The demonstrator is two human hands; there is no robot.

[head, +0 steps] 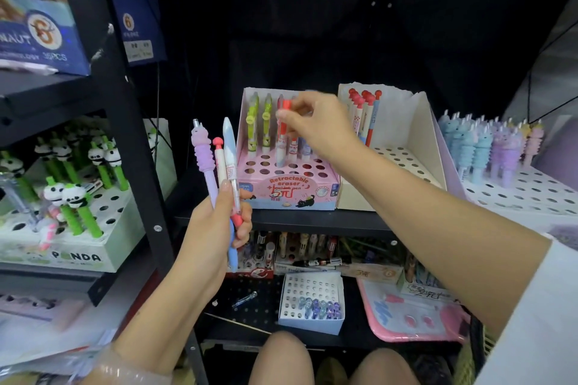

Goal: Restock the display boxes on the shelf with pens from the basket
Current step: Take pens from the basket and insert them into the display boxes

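Left hand (215,225) grips 3 spare pens (223,162); right hand (316,123) pinches red pen (284,122): keep vertical, seat in free hole of pink box (291,194).

The pink display box (289,187) in the middle of the frame has red letters, round holes on top and a little black cat on its front. In it stand two yellow-green pens (259,122) and a red pen (283,125). The box beside it (403,134) is cream, with red-topped pens (364,116). The left hand (215,228) holds a purple pen (203,153), a white pen with a pink top (220,162) and a light blue pen (230,147). At the left, the panda pens (75,194) are green, black and white. At the right, the fuzzy pens (488,141) are blue, purple and pink. The shelf (312,222) is black. At the lower right sits a pink tray (416,325).
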